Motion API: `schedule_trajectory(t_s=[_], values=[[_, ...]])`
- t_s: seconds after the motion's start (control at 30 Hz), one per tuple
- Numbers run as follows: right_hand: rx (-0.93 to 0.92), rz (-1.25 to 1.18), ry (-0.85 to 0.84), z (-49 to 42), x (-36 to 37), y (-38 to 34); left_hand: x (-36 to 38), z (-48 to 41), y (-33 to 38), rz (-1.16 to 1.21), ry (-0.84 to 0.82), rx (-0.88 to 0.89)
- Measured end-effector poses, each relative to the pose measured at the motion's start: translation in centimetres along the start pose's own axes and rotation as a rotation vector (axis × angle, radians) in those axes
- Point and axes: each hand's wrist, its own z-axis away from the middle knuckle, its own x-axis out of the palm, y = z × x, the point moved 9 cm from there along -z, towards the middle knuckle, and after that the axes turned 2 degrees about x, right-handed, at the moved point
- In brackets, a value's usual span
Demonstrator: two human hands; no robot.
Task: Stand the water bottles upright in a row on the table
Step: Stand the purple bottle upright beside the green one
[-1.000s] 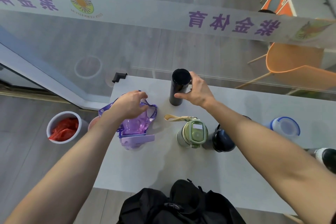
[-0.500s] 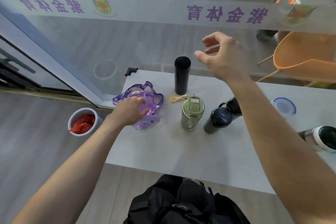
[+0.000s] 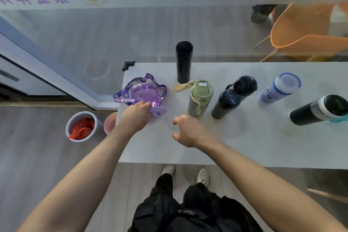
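Nearest the camera, the person's dark trousers point(image 3: 180, 203) and pale shoes point(image 3: 203, 175) show below the near edge of the white rectangular table point(image 3: 244, 147). The right hand point(image 3: 190, 133) hovers over the bare tabletop with fingers loosely spread and curled, gripping nothing. To its left, the left hand point(image 3: 136, 117) reaches onto the translucent purple plastic bottle point(image 3: 143, 96) with a printed purple strap; its fingers curl over the bottle's lilac lid end, though whether they truly clamp it cannot be told.

Just beyond the right hand stands the sage-green bottle with a flip lid point(image 3: 200, 99), upright, its beige strap trailing toward the far side. Right of that stands the dark navy bottle with a carry loop point(image 3: 233, 98), then the white bottle with a blue-rimmed cap point(image 3: 278, 88), and farthest right the black bottle with a silver band point(image 3: 318, 110). Beyond the green one, near the table's far edge, the tall matte black cylindrical flask point(image 3: 184, 62) stands apart from the row.

Left of the left hand, on the floor, sits a white bin holding something red point(image 3: 82, 127).
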Motion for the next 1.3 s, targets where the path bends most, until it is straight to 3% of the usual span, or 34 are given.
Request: schedule_trajectory(t_s=[0.13, 0.37, 0.53, 0.67, 0.87, 1.03, 1.3], values=[[0.146, 0.068, -0.14, -2.0, 5.3, 1.6, -0.4, -0.1, -1.2, 0.044, 0.003, 0.049], [0.256, 0.034, -0.153, -3.6, 6.4, 1.6, -4.9, -1.3, -2.9, 0.064, 0.073, 0.05], [0.327, 0.0, -0.12, -4.2, 5.7, 1.9, -5.7, -2.3, -7.7, 0.845, 0.078, -0.278], [0.365, -0.002, -0.099, -3.9, 5.1, 1.8, -3.2, -1.7, -9.4, 1.11, -0.01, -0.408], [0.406, 0.01, -0.107, -2.9, 5.4, 2.3, -1.8, -2.0, -11.9, 0.881, 0.016, -0.389], [0.433, 0.017, -0.083, -1.7, 5.4, 2.8, 4.6, -4.1, -16.6, 0.626, -0.044, -0.364], [0.375, 0.056, -0.044, -0.5, 3.3, 2.9, 0.4, 0.5, -14.4, 0.481, -0.024, -0.367]])
